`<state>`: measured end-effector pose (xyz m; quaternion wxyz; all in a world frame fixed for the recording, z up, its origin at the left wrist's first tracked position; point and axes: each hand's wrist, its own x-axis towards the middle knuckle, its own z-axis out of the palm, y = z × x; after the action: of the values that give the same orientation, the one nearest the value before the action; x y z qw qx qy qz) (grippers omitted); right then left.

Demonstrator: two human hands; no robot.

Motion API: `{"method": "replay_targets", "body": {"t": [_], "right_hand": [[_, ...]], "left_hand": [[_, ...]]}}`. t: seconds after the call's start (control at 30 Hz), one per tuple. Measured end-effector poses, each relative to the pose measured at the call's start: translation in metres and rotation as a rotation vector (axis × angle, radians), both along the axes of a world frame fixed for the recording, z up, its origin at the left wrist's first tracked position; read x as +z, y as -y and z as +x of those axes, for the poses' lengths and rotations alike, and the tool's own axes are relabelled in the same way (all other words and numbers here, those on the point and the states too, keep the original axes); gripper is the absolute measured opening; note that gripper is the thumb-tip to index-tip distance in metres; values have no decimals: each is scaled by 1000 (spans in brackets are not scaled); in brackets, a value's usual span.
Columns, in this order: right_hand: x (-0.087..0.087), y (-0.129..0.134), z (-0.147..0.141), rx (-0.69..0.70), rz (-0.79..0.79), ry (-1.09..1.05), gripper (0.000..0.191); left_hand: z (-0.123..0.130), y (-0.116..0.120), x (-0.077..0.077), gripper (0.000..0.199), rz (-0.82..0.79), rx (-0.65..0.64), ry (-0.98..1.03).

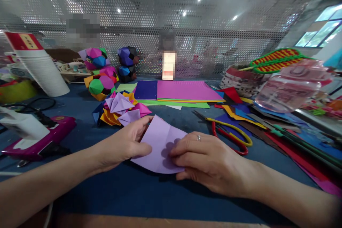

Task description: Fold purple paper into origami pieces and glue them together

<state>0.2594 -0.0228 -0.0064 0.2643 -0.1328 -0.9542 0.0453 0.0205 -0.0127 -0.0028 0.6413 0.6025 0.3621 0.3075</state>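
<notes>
A light purple sheet of paper (160,139) with a faint crease is held just above the blue table, tilted. My left hand (130,142) grips its left edge, thumb on top and fingers behind. At the lower right, my right hand (205,160) pinches the sheet's edge, with a ring on one finger. Behind my left hand sits a folded-paper cluster (120,108) in purple, orange, pink and blue. Scissors (229,131) with red and yellow handles lie open beyond my right hand.
Colored sheets (187,91) are stacked at the back centre. Paper balls (103,83) and paper cups (40,64) stand at the back left, near a purple power strip (40,139). Paper scraps (269,128), a pink bottle (288,89) and a basket (237,80) are on the right.
</notes>
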Motion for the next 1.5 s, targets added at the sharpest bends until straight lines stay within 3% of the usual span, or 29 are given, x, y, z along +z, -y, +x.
{"method": "replay_targets", "body": {"t": [0.13, 0.2, 0.3, 0.37, 0.43, 0.5, 0.57, 0.77, 0.93, 1.17, 1.27, 1.37, 1.5], "right_hand": [[0, 1, -1, -1, 148, 50, 15], [0, 2, -1, -4, 203, 107, 17], [-1, 2, -1, -6, 216, 131, 19], [-1, 2, 0, -5, 207, 111, 20], [-1, 1, 1, -2, 188, 109, 22], [-1, 1, 2, 1, 172, 114, 21], [-1, 2, 2, 4, 153, 112, 21], [1, 1, 3, -10, 0, 90, 21], [5, -2, 1, -37, -314, 58, 12], [5, -2, -5, -155, -558, -46, 4], [4, -2, -6, -148, -554, -55, 3], [5, -1, -6, -87, -449, -14, 6], [4, 6, -4, -38, -250, -53, 18]], "left_hand": [[2, 2, -3, 64, 196, 16, -104], [2, 5, -2, 66, 469, 104, -242], [0, 13, 5, 66, 1046, 177, -455], [-3, 17, 8, 54, 1334, 38, -505], [-7, 20, 8, 39, 1476, -155, -498], [-11, 21, 5, 31, 1508, -290, -483], [-15, 21, -1, 28, 1457, -328, -481], [-21, 25, -5, 29, 1288, -309, -555], [-15, 25, -5, 21, 1241, -256, -551], [-16, 16, -24, 27, 1363, -225, -471], [-14, 14, -28, 23, 1435, -191, -431], [-15, 15, -25, 23, 1402, -111, -471], [-22, 20, -19, 50, 1315, -49, -628]]}}
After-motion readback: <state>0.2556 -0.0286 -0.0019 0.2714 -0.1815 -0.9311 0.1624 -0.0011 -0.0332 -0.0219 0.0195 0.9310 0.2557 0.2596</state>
